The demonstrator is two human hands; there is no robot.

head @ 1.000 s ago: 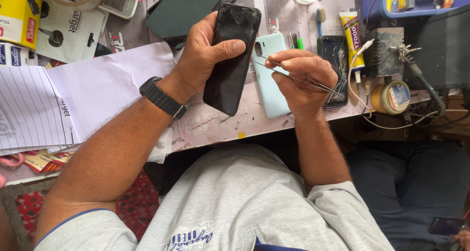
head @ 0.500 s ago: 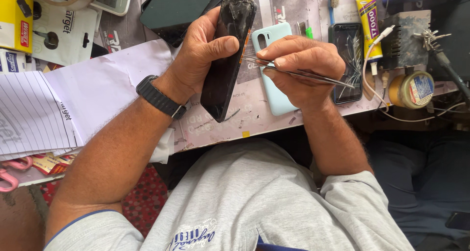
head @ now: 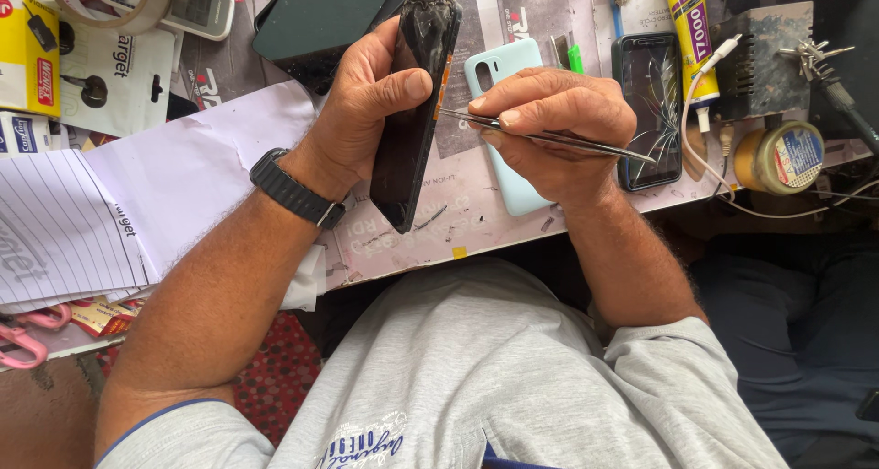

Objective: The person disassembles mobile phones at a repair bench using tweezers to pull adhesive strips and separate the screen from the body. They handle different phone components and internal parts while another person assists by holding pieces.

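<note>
Two hands work a black phone [head: 414,112] above a cluttered desk [head: 476,222].

Left hand [head: 362,107] clasps the phone upright; right hand [head: 549,130] pinches tweezers [head: 549,138], tips at its side edge (phone not yet opened).

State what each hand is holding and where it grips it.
The left hand holds a black phone by its long edges, thumb across its face. The right hand pinches metal tweezers around their middle, tips at the phone's edge.

Bright, even daylight; soft shadows under hands; mild glare on black phone [head: 414,112]; sharp focus centre, slight stretch toward edges.
</note>
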